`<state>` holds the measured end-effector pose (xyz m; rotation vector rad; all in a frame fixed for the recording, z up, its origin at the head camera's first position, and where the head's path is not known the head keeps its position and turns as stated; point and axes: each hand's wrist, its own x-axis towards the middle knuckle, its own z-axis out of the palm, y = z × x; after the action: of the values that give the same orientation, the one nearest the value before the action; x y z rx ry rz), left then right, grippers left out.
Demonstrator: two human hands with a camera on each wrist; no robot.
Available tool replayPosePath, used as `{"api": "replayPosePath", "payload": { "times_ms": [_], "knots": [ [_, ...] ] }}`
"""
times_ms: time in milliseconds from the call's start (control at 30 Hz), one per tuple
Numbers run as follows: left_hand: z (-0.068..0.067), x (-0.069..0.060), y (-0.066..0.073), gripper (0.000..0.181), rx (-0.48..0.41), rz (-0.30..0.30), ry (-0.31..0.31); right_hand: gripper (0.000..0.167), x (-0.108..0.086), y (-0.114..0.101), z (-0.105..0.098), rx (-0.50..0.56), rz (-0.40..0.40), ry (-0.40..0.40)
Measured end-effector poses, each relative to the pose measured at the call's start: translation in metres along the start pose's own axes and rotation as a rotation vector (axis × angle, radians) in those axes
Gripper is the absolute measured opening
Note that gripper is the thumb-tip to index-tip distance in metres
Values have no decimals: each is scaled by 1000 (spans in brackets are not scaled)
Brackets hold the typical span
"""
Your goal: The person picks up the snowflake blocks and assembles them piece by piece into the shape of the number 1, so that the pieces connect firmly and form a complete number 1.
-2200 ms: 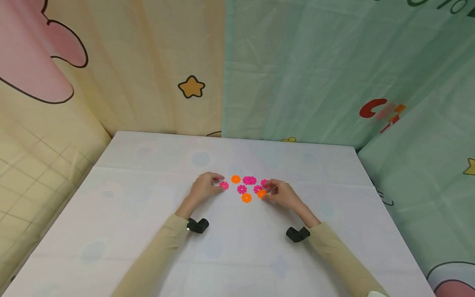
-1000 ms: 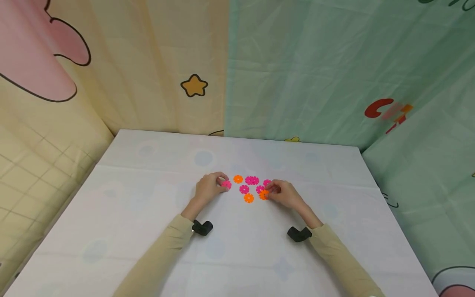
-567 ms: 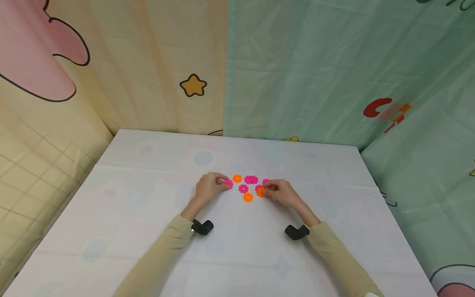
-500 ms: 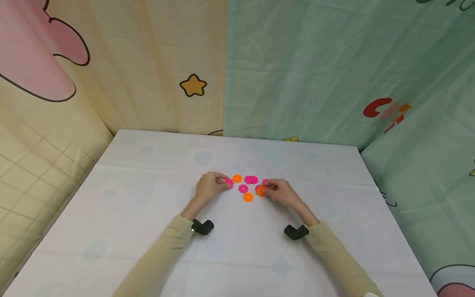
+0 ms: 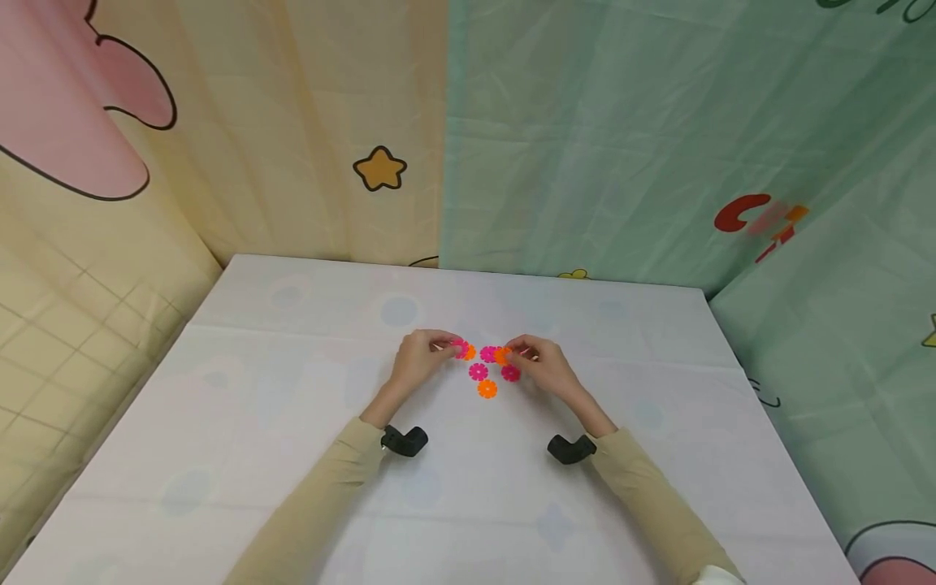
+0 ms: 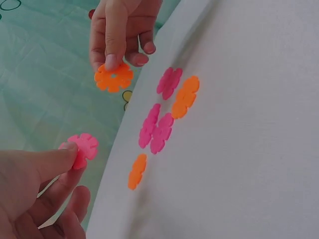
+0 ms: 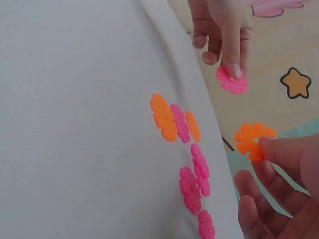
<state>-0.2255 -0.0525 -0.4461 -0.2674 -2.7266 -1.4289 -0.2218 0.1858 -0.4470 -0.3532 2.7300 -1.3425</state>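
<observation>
My left hand (image 5: 415,359) pinches a pink flower-shaped plastic disc (image 6: 87,148) with notched edges between thumb and fingers, raised off the table. Facing it, my right hand (image 5: 550,370) holds an orange flower-shaped disc (image 7: 249,140) by its edge, also in the air. A small gap separates the two held discs. Below them lie several loose discs of the same kind, among them a pink disc (image 5: 478,372), a front orange disc (image 5: 487,389) and another pink disc (image 5: 510,374). In the head view, the held pieces partly cover some discs behind them.
The discs lie on a table with a pale, faintly patterned cloth (image 5: 468,504). Behind it hang a yellow curtain (image 5: 307,130) and a green curtain (image 5: 585,146). Each wrist carries a black camera mount (image 5: 405,441).
The left fingers have taken hold of the pink disc, and the right fingers the orange one. Both hands have since risen and moved inward, bringing the two discs closer together.
</observation>
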Motion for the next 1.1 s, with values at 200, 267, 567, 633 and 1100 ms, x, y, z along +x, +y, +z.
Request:
{"api": "replayPosePath", "payload": {
  "times_ms": [200,267,567,633,1100],
  "knots": [
    [-1,4,3,22,-92,-19,-47,21,8,-7,2,19,-39,38],
    [-1,4,4,23,-124,-31,-64,22,10,-9,2,23,-45,48],
    [1,5,10,24,-200,-80,-98,20,14,-17,5,39,-94,84],
    [1,6,11,25,-213,-100,-105,20,14,-19,6,48,-103,91],
    [3,8,18,27,-257,-107,-139,18,15,-22,7,64,-145,129]
  ]
}}
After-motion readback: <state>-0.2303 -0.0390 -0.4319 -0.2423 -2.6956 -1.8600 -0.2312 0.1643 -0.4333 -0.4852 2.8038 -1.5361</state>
